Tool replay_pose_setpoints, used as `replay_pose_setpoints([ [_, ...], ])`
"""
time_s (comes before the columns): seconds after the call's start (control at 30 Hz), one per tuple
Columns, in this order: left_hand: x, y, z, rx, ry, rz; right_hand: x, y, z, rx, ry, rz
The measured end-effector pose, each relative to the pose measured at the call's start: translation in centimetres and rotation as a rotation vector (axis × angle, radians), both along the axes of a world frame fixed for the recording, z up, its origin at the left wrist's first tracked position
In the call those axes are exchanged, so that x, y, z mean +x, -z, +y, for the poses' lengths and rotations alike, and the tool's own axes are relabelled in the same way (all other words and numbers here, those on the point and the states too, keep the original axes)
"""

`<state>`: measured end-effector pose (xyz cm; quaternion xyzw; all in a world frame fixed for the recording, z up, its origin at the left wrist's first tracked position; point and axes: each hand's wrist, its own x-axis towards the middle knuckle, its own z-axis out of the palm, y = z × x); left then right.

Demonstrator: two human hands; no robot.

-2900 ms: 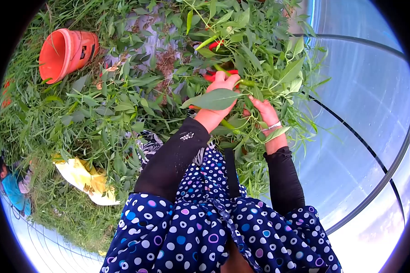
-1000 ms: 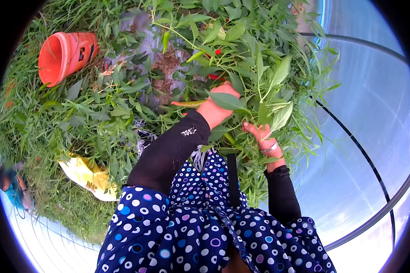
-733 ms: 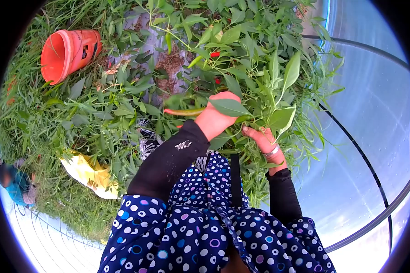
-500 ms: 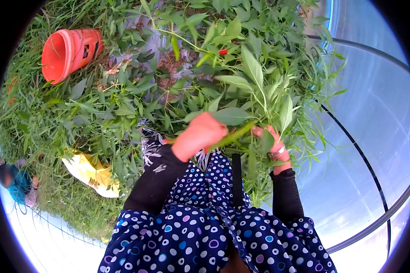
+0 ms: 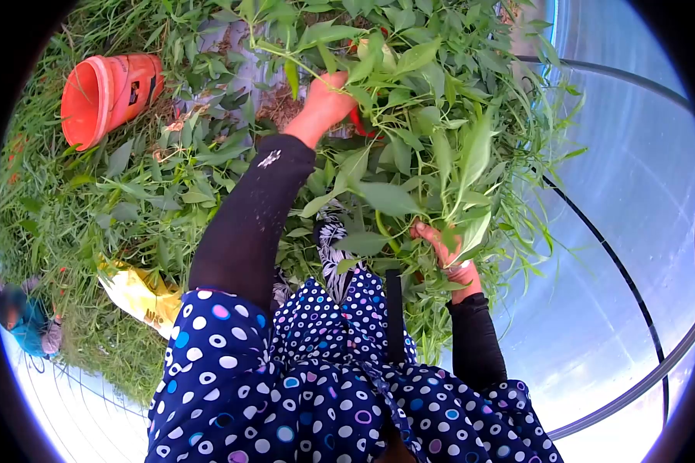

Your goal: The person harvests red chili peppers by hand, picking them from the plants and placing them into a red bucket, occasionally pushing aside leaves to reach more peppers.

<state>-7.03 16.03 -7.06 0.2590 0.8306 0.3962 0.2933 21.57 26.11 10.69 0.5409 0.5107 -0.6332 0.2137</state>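
Observation:
My left hand point(image 5: 326, 106) reaches up among the pepper plant leaves, its fingers closed and partly hidden by foliage. A red chili pepper point(image 5: 357, 122) shows right against its lower side, seemingly in its grip. Just left of that hand hangs a green chili pepper point(image 5: 292, 77) from a thin stem. Lower and to the right, my right hand point(image 5: 444, 251) is closed around a leafy pepper branch point(image 5: 459, 204), with leaves covering some of the fingers. Beside it a curved green chili pepper point(image 5: 386, 231) shows between leaves.
An orange-red bucket point(image 5: 123, 89) lies on its side in the grass at upper left. A yellow and white sack point(image 5: 143, 297) lies below it. Another person point(image 5: 31, 316) is at far left. Plastic sheeting point(image 5: 594, 231) with dark pipes runs along the right.
My left hand has moved from near my body up and forward into the plant. My right hand stays around the branch, slightly lower and to the left. The view has shifted slightly.

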Motion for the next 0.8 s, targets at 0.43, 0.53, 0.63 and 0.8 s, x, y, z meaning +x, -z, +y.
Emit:
replay_pose_setpoints([
  [0.43, 3.0, -1.6, 2.0, 0.175, 0.347, 0.122, 0.4, 0.6, 0.5, -0.125, 0.014, -0.025],
  [0.53, 3.8, -3.9, 2.1, -0.005, 0.354, 0.162, 0.3, 0.6, 0.7, -0.126, 0.048, 0.027],
  [0.63, 4.9, -4.9, 2.2, -0.041, 0.207, 0.275, 1.5, 1.8, 1.4, -0.075, -0.107, -0.041],
  [0.8, 6.8, -3.3, 1.7, -0.185, 0.255, 0.224, 3.5, 2.9, 1.1, 0.044, -0.216, 0.048],
])
